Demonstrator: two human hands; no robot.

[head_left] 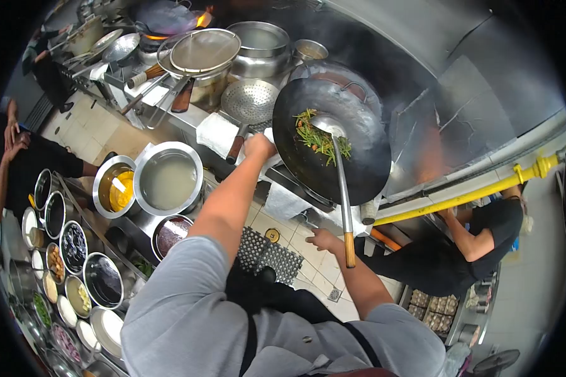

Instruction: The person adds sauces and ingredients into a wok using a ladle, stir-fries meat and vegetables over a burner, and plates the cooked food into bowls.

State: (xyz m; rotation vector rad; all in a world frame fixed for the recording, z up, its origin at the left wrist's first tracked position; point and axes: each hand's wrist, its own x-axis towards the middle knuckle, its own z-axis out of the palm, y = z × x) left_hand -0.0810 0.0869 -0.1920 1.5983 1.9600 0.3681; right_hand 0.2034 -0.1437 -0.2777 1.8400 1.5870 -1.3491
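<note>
A large black wok point(371, 160) stands tilted on the stove, with green beans and small brown bits point(314, 139) in it. My left hand point(260, 147) is closed at the wok's near left edge, a white cloth point(270, 134) showing between hand and metal. A ladle point(343, 173) rests in the wok, its bowl by the beans and its wooden-ended handle sticking out towards me. Below the wok, my right hand point(324, 240) is left of the ladle handle, apart from it. Its fingers are partly stretched out and I see nothing in them.
A perforated skimmer point(250, 100), strainer point(205, 50) and metal pot point(258, 41) stand left of the wok. Pots of cloudy liquid point(168, 179) and yellow oil point(121, 191) are at left, near several seasoning bowls. A yellow pipe point(459, 200) runs right. Co-workers stand on both sides.
</note>
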